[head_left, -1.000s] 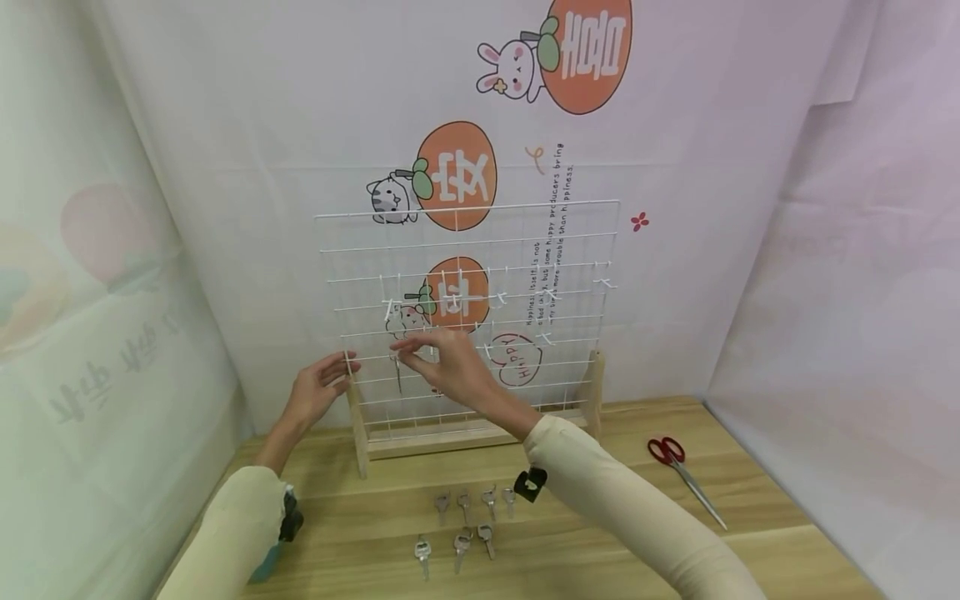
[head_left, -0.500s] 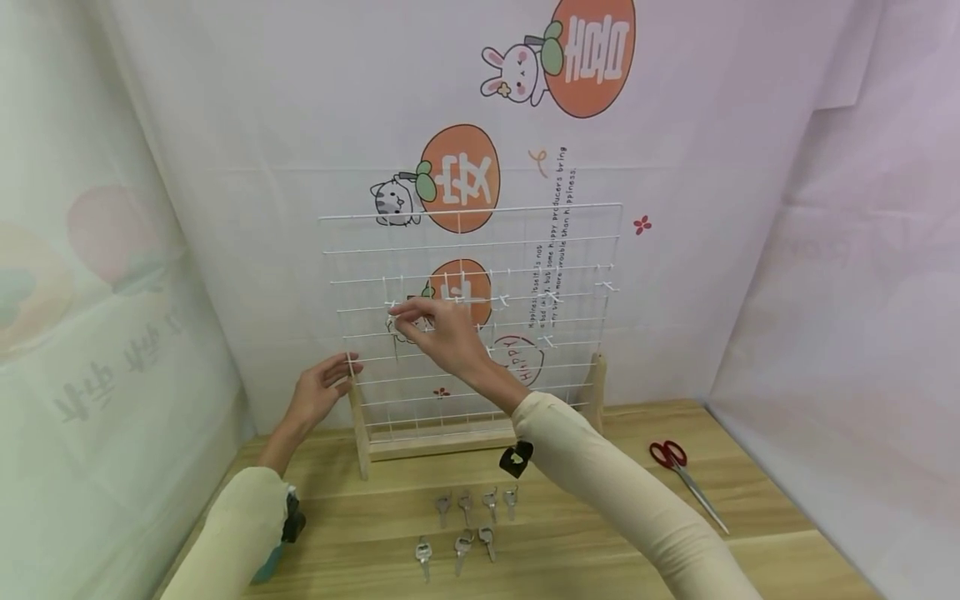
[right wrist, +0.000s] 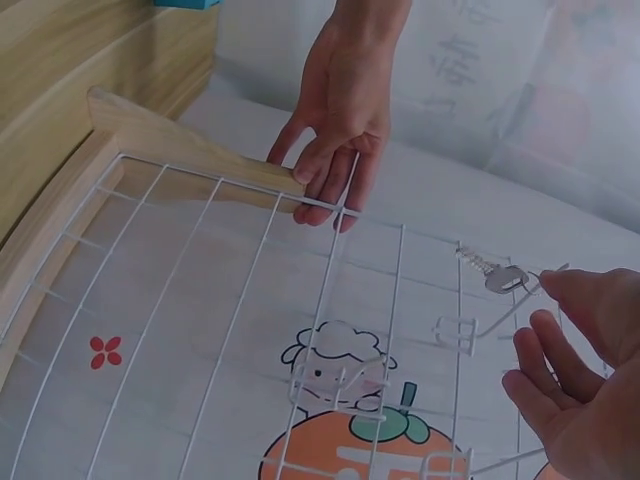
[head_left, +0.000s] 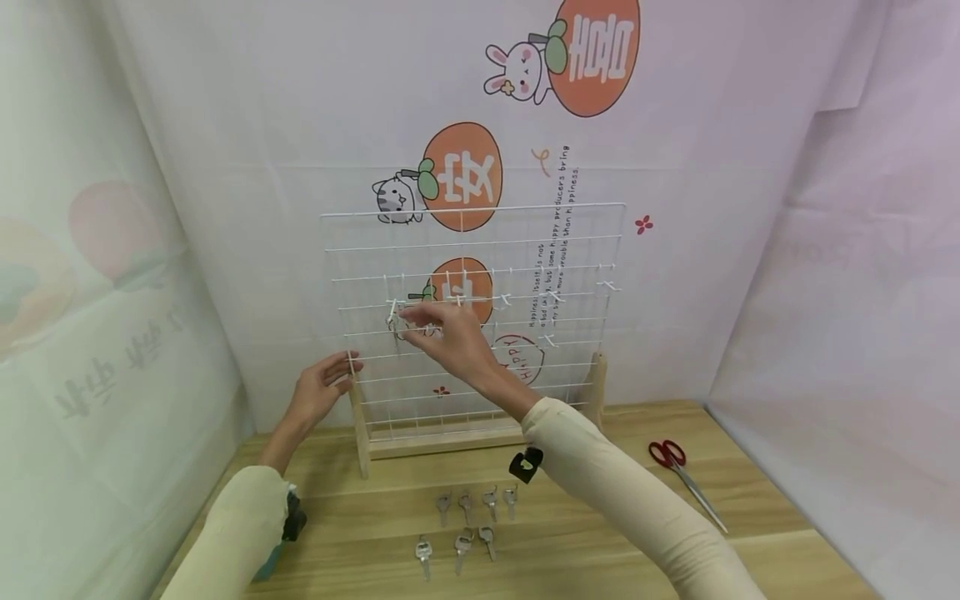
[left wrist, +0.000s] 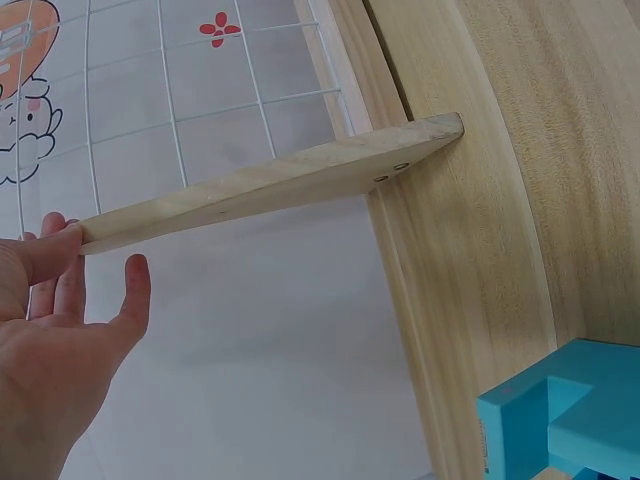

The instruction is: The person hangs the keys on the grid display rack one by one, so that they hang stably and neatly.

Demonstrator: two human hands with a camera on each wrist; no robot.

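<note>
Right hand (head_left: 450, 337) is reaching to the white wire grid (head_left: 472, 210), left of centre in the head view; fingers are curving, tips meeting the ring of a flat silver key (right wrist: 505, 280). Can't tell if they're pinching it or just touching. Key is hanging by a bent wire hook (right wrist: 497, 322), right side of the right wrist view; can't tell if the ring is sitting on it. Left hand (head_left: 318, 389) is gripping the tip of the left wooden upright (left wrist: 280, 185), digits on both faces, one standing clear. Smooth teal box-like piece (left wrist: 565, 400) with a recess is sitting lower right in the left wrist view; can't make out contents. Seven metal keys (head_left: 423, 550) are lying in two rows, bottom centre of the head view, on the wood-grain tabletop (head_left: 360, 533); red-handled scissors (head_left: 682, 471) are lying lower right.
</note>
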